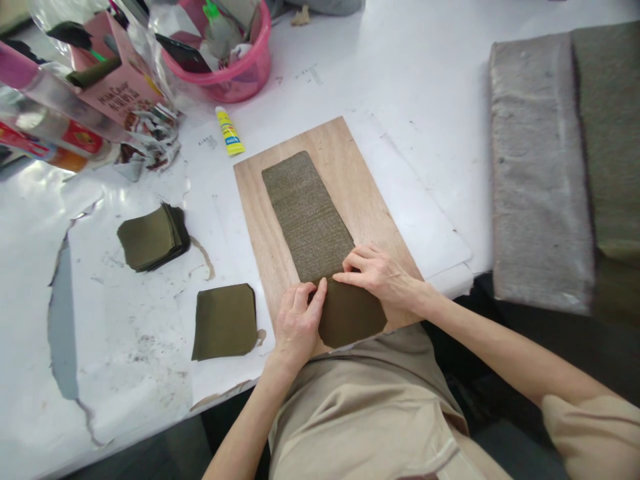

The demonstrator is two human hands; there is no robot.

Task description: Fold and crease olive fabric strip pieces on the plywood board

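Note:
A wooden board (pixel 350 167) lies on the table in front of me, with a long olive-grey textured fabric strip (pixel 310 213) on it. Against the strip's near end is a smooth dark olive fabric piece (pixel 353 317) with clipped corners. My left hand (pixel 297 317) is closed at that seam, thumb and fingertips pressing the piece's upper left edge. From the right, my right hand (pixel 375 273) has its index finger pressed along the same edge and the other fingers curled in. Whether the edge is folded or overlapped cannot be made out.
Left of the board are an olive fabric pile (pixel 225 321) and another stack (pixel 153 239). A yellow glue tube (pixel 230 131) lies behind. A pink basket (pixel 250 73), pink box (pixel 117 93) and bottles (pixel 55 100) stand back left. Folded grey-green fabric (pixel 540 173) is at right.

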